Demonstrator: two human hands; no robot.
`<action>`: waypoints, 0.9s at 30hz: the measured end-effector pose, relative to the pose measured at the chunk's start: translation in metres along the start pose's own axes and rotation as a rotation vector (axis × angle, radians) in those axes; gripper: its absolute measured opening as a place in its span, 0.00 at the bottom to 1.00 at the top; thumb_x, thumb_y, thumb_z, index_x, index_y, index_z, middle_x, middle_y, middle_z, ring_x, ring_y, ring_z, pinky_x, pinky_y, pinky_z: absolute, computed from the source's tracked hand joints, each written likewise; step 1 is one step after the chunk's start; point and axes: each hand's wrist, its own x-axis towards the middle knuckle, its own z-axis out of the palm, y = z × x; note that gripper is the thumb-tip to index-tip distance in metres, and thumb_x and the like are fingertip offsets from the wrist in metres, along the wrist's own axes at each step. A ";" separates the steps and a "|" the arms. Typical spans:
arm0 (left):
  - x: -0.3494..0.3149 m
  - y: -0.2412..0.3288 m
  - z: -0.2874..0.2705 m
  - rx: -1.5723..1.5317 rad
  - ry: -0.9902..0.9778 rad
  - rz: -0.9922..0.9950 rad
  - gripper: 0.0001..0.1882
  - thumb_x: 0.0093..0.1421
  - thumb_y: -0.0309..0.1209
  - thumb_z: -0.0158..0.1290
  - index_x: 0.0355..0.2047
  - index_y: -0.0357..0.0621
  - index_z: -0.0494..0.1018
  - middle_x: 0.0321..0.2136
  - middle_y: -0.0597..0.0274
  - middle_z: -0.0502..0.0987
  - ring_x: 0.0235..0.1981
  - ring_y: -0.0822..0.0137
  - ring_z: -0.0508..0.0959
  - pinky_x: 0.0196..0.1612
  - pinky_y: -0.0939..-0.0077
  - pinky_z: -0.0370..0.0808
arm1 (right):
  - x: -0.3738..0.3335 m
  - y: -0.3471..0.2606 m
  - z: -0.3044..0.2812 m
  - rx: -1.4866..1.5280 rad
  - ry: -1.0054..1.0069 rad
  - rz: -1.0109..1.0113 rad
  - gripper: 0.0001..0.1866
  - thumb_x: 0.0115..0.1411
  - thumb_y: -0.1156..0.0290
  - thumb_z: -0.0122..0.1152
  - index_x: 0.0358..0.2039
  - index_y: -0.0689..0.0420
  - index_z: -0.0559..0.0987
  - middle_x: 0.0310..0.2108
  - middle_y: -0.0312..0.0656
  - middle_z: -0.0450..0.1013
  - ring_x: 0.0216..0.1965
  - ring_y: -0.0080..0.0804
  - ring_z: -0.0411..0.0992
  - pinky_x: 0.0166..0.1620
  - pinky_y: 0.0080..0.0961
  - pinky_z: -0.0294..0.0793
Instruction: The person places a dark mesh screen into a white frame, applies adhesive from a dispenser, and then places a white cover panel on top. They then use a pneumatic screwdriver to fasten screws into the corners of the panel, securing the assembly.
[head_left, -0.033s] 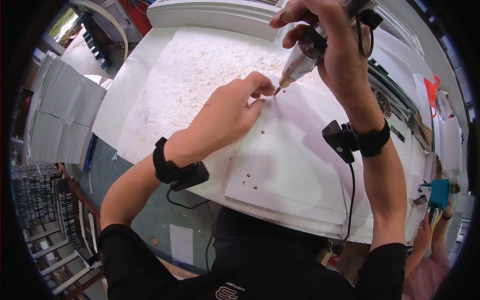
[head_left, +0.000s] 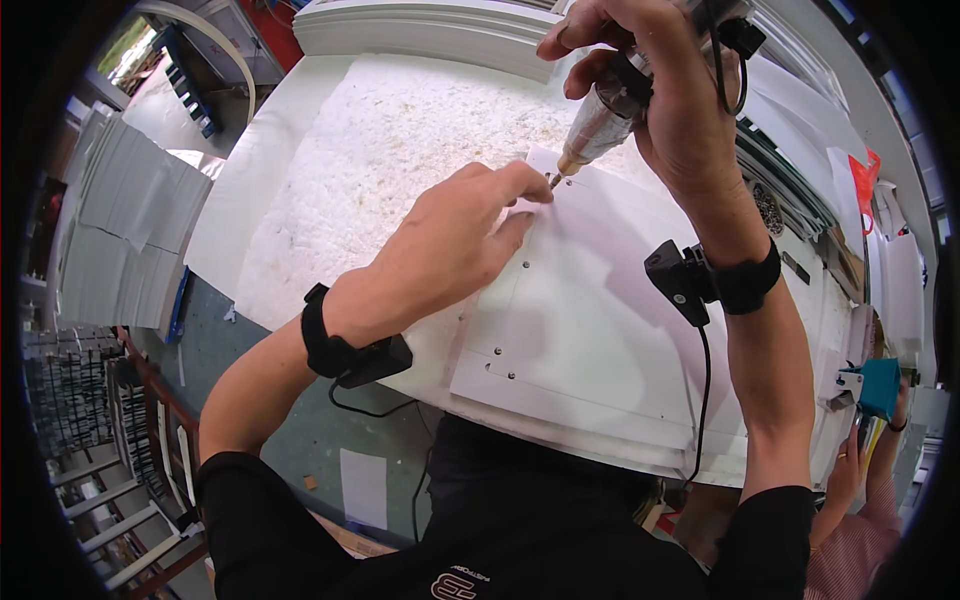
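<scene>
My right hand (head_left: 690,125) is wrapped around a power screwdriver (head_left: 592,128), which tilts down to the left. Its bit points at the far left corner of a white panel (head_left: 590,340), close to a small fastener there. Beside the bit, my left hand (head_left: 435,240) stretches its index finger to the tip. The left thumb is apart from the fingers, and I see nothing held between them; the other fingertips are partly hidden. Several small dark metal fasteners, such as one at the left edge (head_left: 526,265), sit in the panel.
Beneath the panel lies a rough white padded sheet (head_left: 330,170). Long white strips (head_left: 420,40) are stacked at the far edge, and white panels (head_left: 120,240) at the left. A teal object (head_left: 880,388) and another person's hand (head_left: 845,475) are at the right. A cable hangs from my right wrist.
My left hand has drawn slightly back to the lower left, and its index finger has straightened away from the thumb. The screwdriver and right hand have hardly moved.
</scene>
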 end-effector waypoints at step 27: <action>-0.004 0.039 0.014 0.376 -0.156 0.293 0.10 0.62 0.27 0.59 0.44 0.43 0.76 0.35 0.56 0.82 0.39 0.53 0.81 0.45 0.59 0.77 | -0.057 -0.083 -0.075 0.029 0.116 -0.039 0.20 0.69 0.50 0.55 0.40 0.58 0.74 0.37 0.48 0.80 0.42 0.37 0.83 0.25 0.21 0.79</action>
